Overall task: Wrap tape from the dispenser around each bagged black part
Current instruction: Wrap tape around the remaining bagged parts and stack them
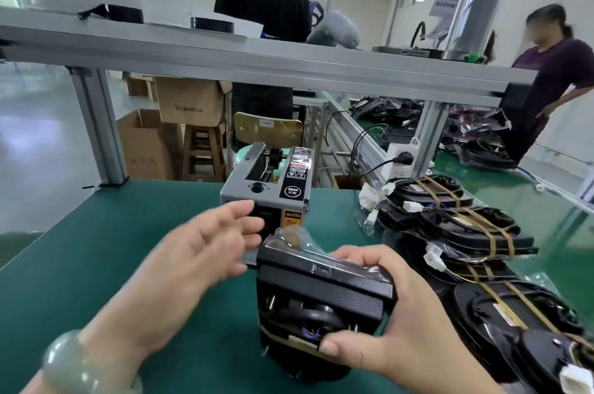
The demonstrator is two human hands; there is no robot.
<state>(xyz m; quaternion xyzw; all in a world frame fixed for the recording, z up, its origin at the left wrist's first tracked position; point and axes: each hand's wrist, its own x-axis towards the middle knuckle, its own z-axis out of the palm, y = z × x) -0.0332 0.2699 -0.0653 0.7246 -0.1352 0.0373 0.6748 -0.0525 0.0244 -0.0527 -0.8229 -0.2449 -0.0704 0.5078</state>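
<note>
My right hand (401,323) grips a bagged black part (321,294) just above the green table, thumb on its near edge and fingers curled over its far top. A strip of tan tape crosses the part's near end. Behind it stands the grey tape dispenser (266,191). My left hand (205,242), blurred, reaches with straight fingers to the dispenser's front slot; its fingertips are at the opening. Whether they touch tape I cannot tell.
A pile of bagged black parts (466,233) bound with tan tape lies to the right, running toward the table's near right corner. An aluminium frame rail (289,69) crosses overhead. Two people stand beyond the table. Cardboard boxes and a stool stand behind the dispenser.
</note>
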